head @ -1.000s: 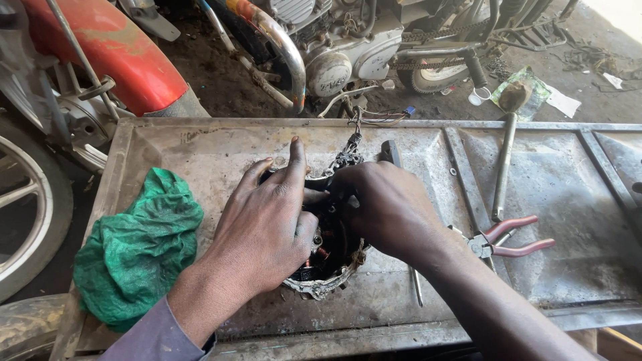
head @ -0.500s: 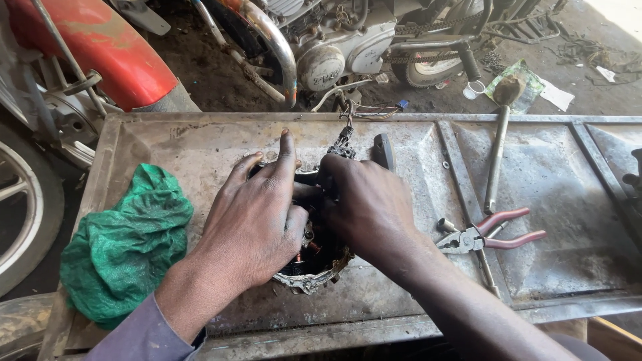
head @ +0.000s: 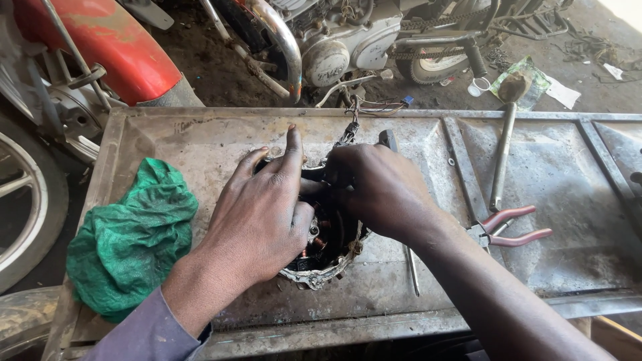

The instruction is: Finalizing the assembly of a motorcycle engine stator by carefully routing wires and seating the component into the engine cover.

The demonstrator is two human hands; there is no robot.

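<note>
Hands (head: 267,207) on round stator part (head: 321,257)

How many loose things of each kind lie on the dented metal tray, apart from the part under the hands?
Crumpled green cloth: 1
Red-handled pliers: 1
Long steel hammer: 1
Thin metal rod: 1
Total: 4

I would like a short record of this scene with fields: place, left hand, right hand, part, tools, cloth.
place: dented metal tray beside motorcycles
left hand: left hand lies flat over the round part, forefinger stretched out
right hand: right hand grips the part's upper right side
part: round engine part with copper coils, on the tray
tools: red-handled pliers and a long metal rod to the right
cloth: green rag at the left
</note>
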